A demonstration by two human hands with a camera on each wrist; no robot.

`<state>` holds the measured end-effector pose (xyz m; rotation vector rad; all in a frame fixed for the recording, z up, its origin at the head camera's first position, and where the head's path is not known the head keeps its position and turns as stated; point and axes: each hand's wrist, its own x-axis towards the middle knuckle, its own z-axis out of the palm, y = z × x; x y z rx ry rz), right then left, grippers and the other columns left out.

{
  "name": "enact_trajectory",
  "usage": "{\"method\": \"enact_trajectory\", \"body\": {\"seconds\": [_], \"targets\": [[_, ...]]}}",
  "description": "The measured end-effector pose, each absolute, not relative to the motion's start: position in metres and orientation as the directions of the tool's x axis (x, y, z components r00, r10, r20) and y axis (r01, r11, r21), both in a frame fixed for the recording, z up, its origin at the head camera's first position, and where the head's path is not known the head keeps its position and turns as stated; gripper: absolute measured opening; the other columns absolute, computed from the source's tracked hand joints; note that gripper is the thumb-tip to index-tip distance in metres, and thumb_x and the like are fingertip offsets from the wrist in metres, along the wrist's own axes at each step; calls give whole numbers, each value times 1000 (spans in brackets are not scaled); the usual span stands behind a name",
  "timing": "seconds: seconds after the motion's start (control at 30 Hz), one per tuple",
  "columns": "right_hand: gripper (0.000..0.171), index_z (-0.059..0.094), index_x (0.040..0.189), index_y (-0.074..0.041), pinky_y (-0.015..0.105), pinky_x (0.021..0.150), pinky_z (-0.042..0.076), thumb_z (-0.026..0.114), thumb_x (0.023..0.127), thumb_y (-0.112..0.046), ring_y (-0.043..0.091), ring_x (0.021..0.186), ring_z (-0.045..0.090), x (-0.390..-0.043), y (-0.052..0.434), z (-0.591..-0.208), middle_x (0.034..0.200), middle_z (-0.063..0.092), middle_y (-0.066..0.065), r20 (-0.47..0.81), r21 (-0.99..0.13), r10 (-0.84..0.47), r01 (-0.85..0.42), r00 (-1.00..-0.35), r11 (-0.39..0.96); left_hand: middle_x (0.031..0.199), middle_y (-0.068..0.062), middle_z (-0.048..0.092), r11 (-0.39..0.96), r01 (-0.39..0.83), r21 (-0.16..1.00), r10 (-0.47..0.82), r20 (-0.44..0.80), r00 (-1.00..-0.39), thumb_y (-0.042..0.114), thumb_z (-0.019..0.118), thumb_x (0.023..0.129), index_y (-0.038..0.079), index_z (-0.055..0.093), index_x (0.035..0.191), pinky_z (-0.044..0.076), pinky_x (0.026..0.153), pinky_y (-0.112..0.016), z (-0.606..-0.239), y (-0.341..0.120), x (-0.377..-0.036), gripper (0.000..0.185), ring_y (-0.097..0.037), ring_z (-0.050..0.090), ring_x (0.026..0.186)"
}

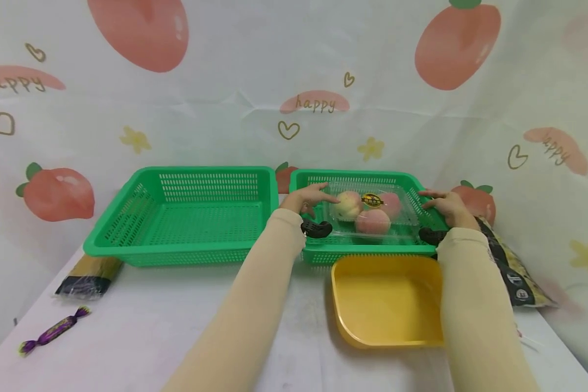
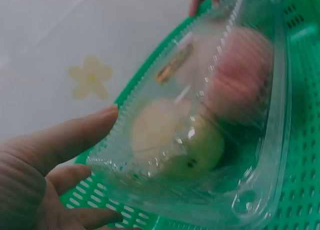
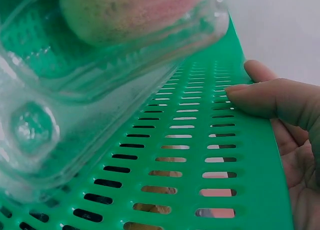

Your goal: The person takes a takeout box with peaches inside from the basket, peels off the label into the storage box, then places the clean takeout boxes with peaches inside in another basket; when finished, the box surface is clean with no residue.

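In the head view, a clear plastic box of peaches with a dark label lies in the right green basket. At the box's left end is my left hand; the left wrist view shows its thumb near the box corner and the other fingers spread below, over the basket's edge. My right hand holds the basket's right wall: in the right wrist view the thumb lies on the inner side and the fingers are outside. Between that hand and the box there is a gap.
Another green basket stands to the left. A yellow bin sits in front of the right basket. A black-and-gold packet and a purple wrapped candy lie at the left; a dark bag lies at the right.
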<state>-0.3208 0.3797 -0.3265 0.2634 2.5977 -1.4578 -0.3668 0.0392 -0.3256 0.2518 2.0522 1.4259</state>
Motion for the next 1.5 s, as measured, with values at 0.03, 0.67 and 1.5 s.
{"method": "enact_trajectory", "body": {"seconds": [0.03, 0.67, 1.5], "targets": [[51, 30, 143, 2, 51, 113, 24, 47, 95, -6, 38, 143, 0, -321, 380, -326, 156, 3, 13, -216, -828, 78, 225, -973, 514, 159, -3, 2, 392, -196, 899, 485, -383, -786, 22, 59, 92, 27, 8, 151, 34, 104, -59, -326, 40, -367, 78, -32, 13, 144], [51, 32, 143, 0, 52, 115, 17, 48, 95, -6, 37, 143, -3, -320, 379, -325, 156, 7, 15, -221, -835, 98, 240, -970, 496, 158, -8, -4, 396, -267, 879, 453, -440, -776, 20, 60, 91, 38, -2, 149, 40, 101, -56, -328, 48, -363, 87, -43, 14, 141], [51, 35, 142, -2, 50, 116, 14, 51, 94, -8, 35, 144, -3, -323, 380, -326, 156, 8, 14, -215, -845, 84, 228, -973, 484, 158, -12, 2, 423, -319, 848, 483, -509, -712, 25, 59, 91, 36, -30, 140, 55, 61, -29, -332, 52, -362, 103, -31, 65, 94]]}}
